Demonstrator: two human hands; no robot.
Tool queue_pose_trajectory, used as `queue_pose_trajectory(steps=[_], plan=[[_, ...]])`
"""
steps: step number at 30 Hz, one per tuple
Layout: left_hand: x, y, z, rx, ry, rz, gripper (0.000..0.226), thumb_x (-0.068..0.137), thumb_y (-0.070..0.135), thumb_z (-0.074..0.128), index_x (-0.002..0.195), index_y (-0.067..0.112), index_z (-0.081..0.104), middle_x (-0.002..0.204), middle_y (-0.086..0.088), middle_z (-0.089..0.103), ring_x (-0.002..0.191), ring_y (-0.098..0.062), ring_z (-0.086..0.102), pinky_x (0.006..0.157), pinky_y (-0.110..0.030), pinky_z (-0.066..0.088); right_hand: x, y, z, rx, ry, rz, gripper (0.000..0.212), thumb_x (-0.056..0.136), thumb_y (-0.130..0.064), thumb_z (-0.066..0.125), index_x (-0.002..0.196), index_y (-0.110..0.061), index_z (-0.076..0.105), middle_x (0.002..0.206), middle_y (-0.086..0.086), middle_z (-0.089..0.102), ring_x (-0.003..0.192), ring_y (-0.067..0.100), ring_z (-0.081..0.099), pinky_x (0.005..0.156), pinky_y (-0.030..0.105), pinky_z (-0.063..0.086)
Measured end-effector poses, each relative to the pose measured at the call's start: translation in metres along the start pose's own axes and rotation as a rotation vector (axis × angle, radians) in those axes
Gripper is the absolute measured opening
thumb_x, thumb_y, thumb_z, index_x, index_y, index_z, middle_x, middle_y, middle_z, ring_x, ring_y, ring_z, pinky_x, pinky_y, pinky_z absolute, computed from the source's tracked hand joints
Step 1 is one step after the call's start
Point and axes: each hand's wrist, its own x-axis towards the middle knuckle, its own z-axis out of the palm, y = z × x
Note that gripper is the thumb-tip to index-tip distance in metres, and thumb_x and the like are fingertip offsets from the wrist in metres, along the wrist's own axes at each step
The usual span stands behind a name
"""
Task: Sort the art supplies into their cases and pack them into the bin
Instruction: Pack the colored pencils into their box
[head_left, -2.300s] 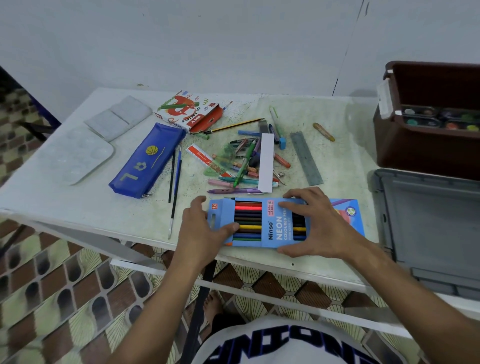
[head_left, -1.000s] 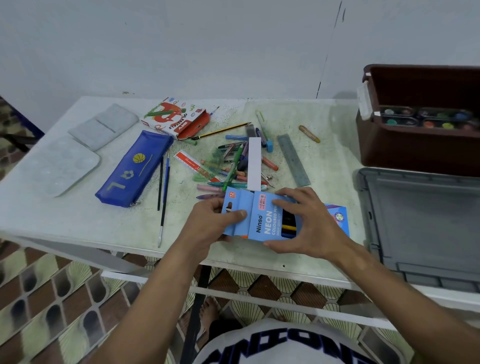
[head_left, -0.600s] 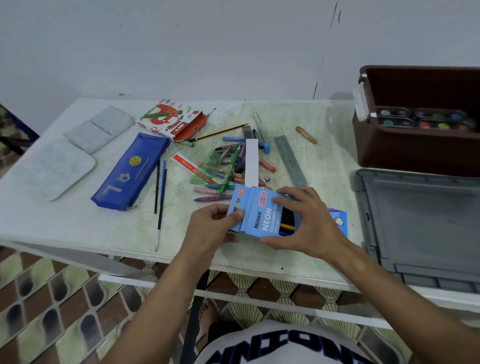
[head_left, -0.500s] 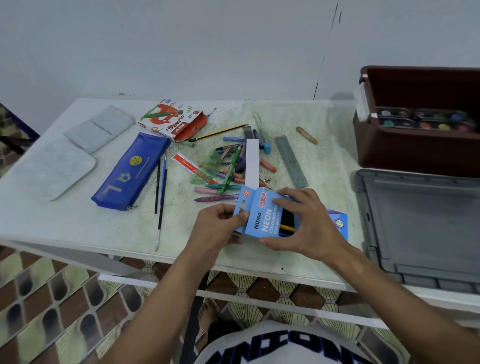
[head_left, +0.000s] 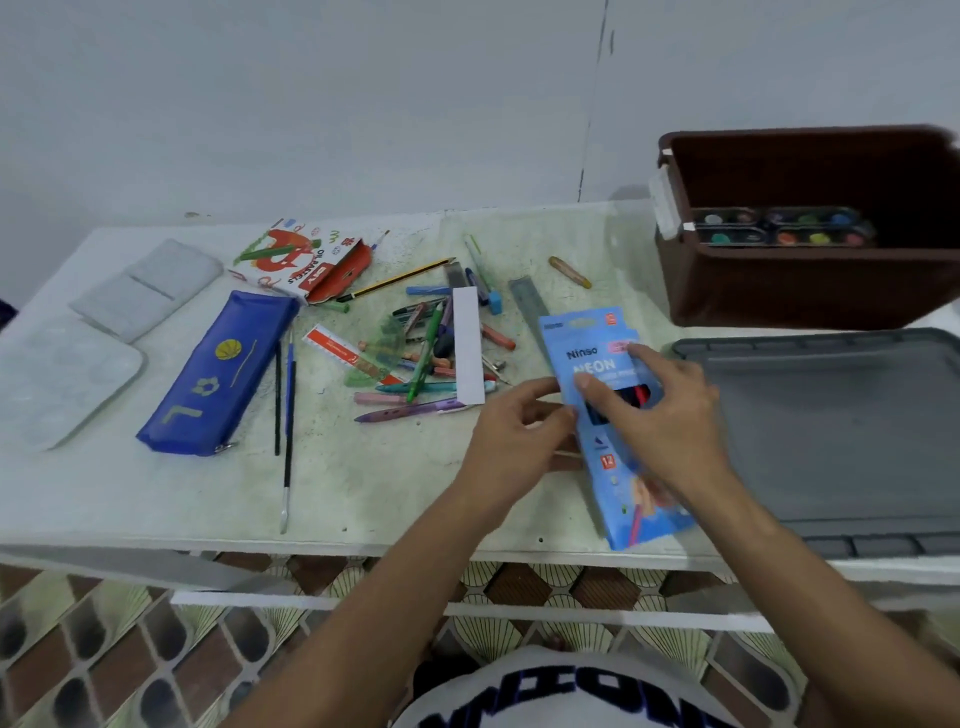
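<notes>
Hands meet over the near edge of the table (head_left: 156, 499): the right hand (head_left: 660, 415) grips the blue pencil box (head_left: 587, 353) across its front, thumb and fingers curled round it, box lifted and standing on end, tilted; the left hand (head_left: 514, 436) pinches the box's left edge with curled fingers. Loose pens and crayons (head_left: 431, 358) lie just left, a blue pencil case (head_left: 218, 374) farther left, the brown bin (head_left: 810, 228) far right, a grey lid (head_left: 852, 431) near right
</notes>
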Motion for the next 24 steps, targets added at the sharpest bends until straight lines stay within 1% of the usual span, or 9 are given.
queue_pose_trajectory(steps=[3,5,8,9,11,14,17,20,24], plan=[[0.024,-0.010,0.009,0.135,0.085,0.023,0.026,0.094,0.012,0.059,0.119,0.013,0.062,0.095,-0.009,0.071,0.077,-0.023,0.072,0.071,-0.043,0.060,0.002,0.017,-0.016,0.030,-0.003,0.063,0.071,0.069,-0.060,0.071,0.130,-0.027,0.055,0.122,0.001,0.043,0.122,0.024,0.043,0.099,0.047,0.045],[0.036,-0.017,0.014,0.327,0.128,0.082,0.025,0.092,0.020,0.061,0.114,0.012,0.066,0.096,-0.004,0.072,0.080,-0.021,0.071,0.074,-0.043,0.059,0.001,0.025,-0.024,0.003,-0.035,0.075,0.066,0.074,-0.043,0.076,0.132,-0.020,0.054,0.126,0.004,0.042,0.121,0.026,0.046,0.097,0.047,0.047],[0.045,-0.021,0.018,0.683,0.105,0.175,0.018,0.094,0.020,0.056,0.099,0.012,0.071,0.088,0.001,0.071,0.072,-0.011,0.064,0.062,-0.019,0.049,-0.001,0.032,-0.029,-0.070,-0.130,0.073,0.066,0.077,-0.030,0.077,0.135,-0.014,0.050,0.134,0.006,0.041,0.125,0.023,0.043,0.096,0.037,0.047],[0.046,-0.021,0.020,0.815,0.091,0.213,0.020,0.094,0.020,0.053,0.093,0.011,0.070,0.082,0.002,0.068,0.067,-0.008,0.058,0.056,-0.017,0.043,-0.002,0.033,-0.030,-0.099,-0.158,0.058,0.066,0.078,-0.029,0.077,0.136,-0.013,0.050,0.137,0.005,0.039,0.127,0.021,0.039,0.098,0.035,0.045],[0.049,-0.020,0.019,0.997,0.121,0.282,0.022,0.094,0.020,0.048,0.090,0.009,0.066,0.080,0.000,0.058,0.068,-0.011,0.051,0.058,-0.024,0.037,-0.004,0.033,-0.027,-0.177,-0.194,-0.001,0.063,0.081,-0.030,0.073,0.136,-0.011,0.048,0.141,0.003,0.035,0.130,0.019,0.030,0.105,0.032,0.036],[0.059,-0.017,0.016,1.158,0.170,0.380,0.028,0.095,0.019,0.044,0.119,0.012,0.057,0.106,-0.007,0.053,0.095,-0.024,0.050,0.072,-0.033,0.042,-0.005,0.028,-0.023,-0.314,-0.215,-0.067,0.059,0.087,-0.034,0.065,0.138,-0.012,0.046,0.147,0.003,0.029,0.132,0.019,0.023,0.107,0.030,0.026],[0.071,-0.017,0.010,1.412,0.140,0.423,0.039,0.096,0.021,0.041,0.134,0.017,0.047,0.131,-0.007,0.047,0.108,-0.033,0.046,0.086,-0.041,0.041,-0.002,0.026,-0.017,-0.445,-0.214,-0.118,0.057,0.090,-0.042,0.057,0.138,-0.015,0.045,0.153,0.002,0.024,0.133,0.022,0.023,0.109,0.034,0.025],[0.074,-0.023,-0.003,1.542,0.172,0.407,0.032,0.096,0.025,0.042,0.126,0.018,0.054,0.130,-0.001,0.051,0.112,-0.031,0.046,0.084,-0.041,0.035,0.001,0.024,-0.013,-0.550,-0.202,-0.160,0.056,0.093,-0.048,0.048,0.139,-0.018,0.043,0.152,-0.001,0.027,0.129,0.021,0.029,0.105,0.037,0.029],[0.069,-0.030,-0.016,1.567,0.315,0.478,0.026,0.094,0.031,0.048,0.107,0.015,0.063,0.114,-0.001,0.062,0.096,-0.028,0.053,0.077,-0.041,0.036,0.007,0.023,-0.007,-0.625,-0.179,-0.182,0.057,0.095,-0.052,0.041,0.142,-0.020,0.037,0.152,-0.001,0.025,0.128,0.021,0.030,0.104,0.037,0.028]])
